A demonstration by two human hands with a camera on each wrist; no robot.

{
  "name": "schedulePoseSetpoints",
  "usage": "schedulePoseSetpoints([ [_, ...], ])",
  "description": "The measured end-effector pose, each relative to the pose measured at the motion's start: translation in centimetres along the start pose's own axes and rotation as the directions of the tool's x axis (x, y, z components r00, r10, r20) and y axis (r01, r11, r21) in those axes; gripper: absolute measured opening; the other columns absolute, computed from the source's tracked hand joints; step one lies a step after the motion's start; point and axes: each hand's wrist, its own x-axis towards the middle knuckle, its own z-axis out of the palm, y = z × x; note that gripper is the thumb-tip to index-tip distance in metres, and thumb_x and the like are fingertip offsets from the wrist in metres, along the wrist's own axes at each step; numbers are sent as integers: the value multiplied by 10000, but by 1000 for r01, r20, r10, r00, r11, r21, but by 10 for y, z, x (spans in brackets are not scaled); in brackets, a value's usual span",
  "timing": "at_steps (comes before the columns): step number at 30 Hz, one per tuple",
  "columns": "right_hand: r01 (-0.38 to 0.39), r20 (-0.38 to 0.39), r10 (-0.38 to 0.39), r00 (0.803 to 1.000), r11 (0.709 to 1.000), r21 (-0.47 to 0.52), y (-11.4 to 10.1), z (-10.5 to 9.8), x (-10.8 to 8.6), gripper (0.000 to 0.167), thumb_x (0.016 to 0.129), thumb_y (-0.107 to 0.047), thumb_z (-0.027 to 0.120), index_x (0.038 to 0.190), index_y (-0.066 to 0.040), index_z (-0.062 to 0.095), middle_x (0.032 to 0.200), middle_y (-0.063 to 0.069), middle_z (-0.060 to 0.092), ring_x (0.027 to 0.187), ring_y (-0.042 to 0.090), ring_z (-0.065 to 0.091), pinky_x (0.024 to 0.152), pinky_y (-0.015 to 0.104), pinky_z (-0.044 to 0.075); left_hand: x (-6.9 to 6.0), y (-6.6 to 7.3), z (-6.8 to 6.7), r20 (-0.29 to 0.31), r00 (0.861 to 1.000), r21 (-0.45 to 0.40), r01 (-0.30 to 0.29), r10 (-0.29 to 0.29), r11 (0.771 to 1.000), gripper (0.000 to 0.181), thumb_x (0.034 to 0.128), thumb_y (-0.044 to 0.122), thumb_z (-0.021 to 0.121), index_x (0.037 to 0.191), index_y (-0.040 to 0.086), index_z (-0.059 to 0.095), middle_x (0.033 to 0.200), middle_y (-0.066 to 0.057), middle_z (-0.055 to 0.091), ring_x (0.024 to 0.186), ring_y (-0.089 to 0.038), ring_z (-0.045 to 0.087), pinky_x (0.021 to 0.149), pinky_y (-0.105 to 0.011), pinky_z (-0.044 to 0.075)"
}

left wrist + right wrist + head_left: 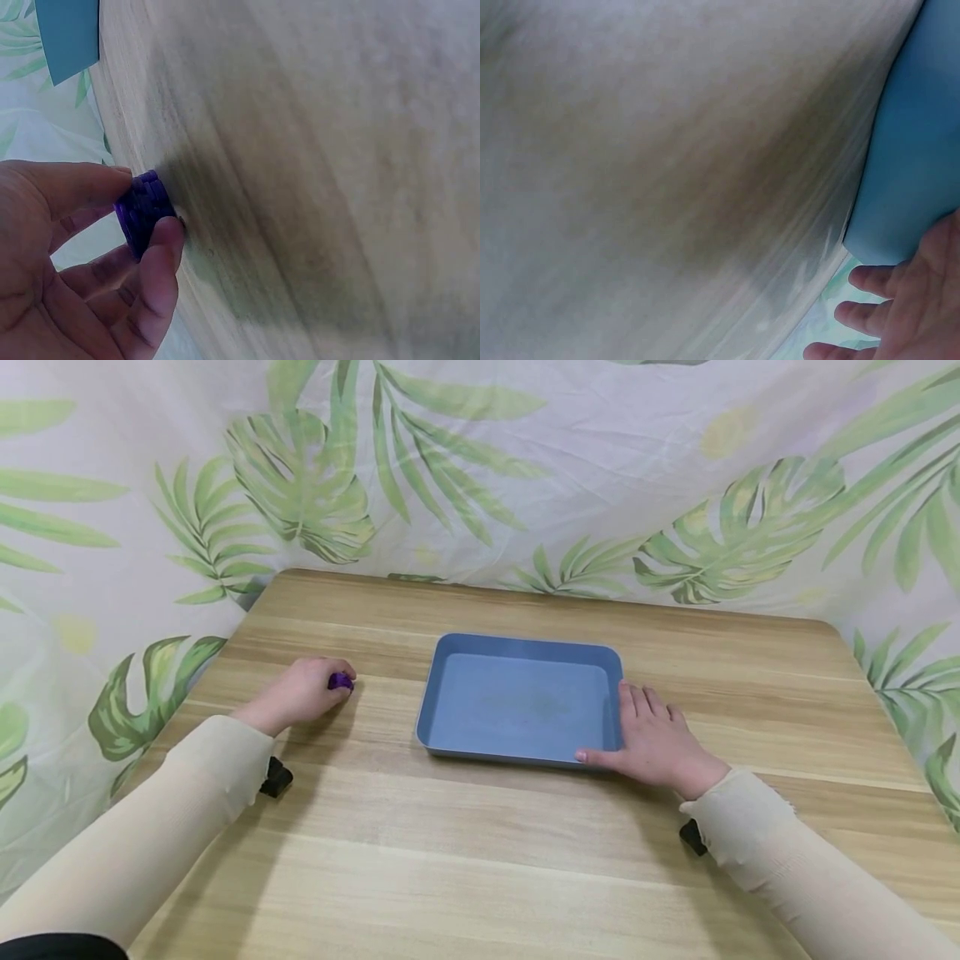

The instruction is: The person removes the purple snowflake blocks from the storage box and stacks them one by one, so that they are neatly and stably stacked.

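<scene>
My left hand (309, 689) pinches a small purple ribbed piece (341, 681) between thumb and fingers, left of the tray. In the left wrist view the purple piece is dark and ridged, at or just above the table top; its exact kind cannot be told. A shallow blue rectangular tray (517, 706) lies on the table with nothing in it. At its front right corner rests my right hand (656, 739), fingers extended along the right side and thumb on the front rim. The right wrist view shows spread fingertips (862, 319) beside the tray's blue outer wall.
The wood-grain table (480, 860) ends at a rounded back edge. Behind it hangs a white cloth (600, 452) printed with green leaves. Dark wrist straps or camera mounts (276, 777) show under both sleeves.
</scene>
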Motion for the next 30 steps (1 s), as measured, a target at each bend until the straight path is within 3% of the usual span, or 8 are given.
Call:
schedulePoseSetpoints([
  [5, -3, 7, 3, 1000, 1000, 2, -1, -1, 0, 1305, 842, -841, 560, 1576, 140, 110, 1616, 367, 201, 1480, 539, 203, 1116, 742, 202, 0, 3, -1, 30, 998, 18, 60, -60, 998, 417, 957, 105, 674, 1301, -111, 580, 1243, -354, 625, 1150, -507, 606, 995, -624, 460],
  [10, 0, 2, 0, 1000, 1000, 4, -2, -2, -1, 1298, 842, -832, 574, 1572, 143, 125, 1608, 371, 218, 1472, 543, 220, 1107, 743, 219, -1, 4, 0, 50, 995, 29, 88, -90, 996, 442, 964, 112, 655, 1330, -113, 554, 1262, -362, 610, 1158, -506, 601, 987, -624, 465],
  [23, -3, 13, 3, 1000, 1000, 8, 0, -1, 0, 1307, 843, -839, 561, 1580, 135, 98, 1621, 363, 191, 1487, 533, 189, 1117, 742, 197, -1, 9, 0, 51, 998, 51, 36, -38, 998, 347, 975, 66, 619, 1287, -85, 630, 1259, -323, 638, 1168, -499, 604, 989, -621, 465],
  [30, -4, 16, 4, 1000, 1000, 14, 0, -1, -1, 1308, 844, -835, 567, 1580, 136, 90, 1618, 369, 187, 1487, 535, 187, 1117, 743, 194, 1, 11, 2, 40, 998, 81, 36, -39, 996, 303, 990, 56, 622, 1247, -99, 667, 1242, -306, 658, 1177, -479, 612, 1007, -602, 464],
])
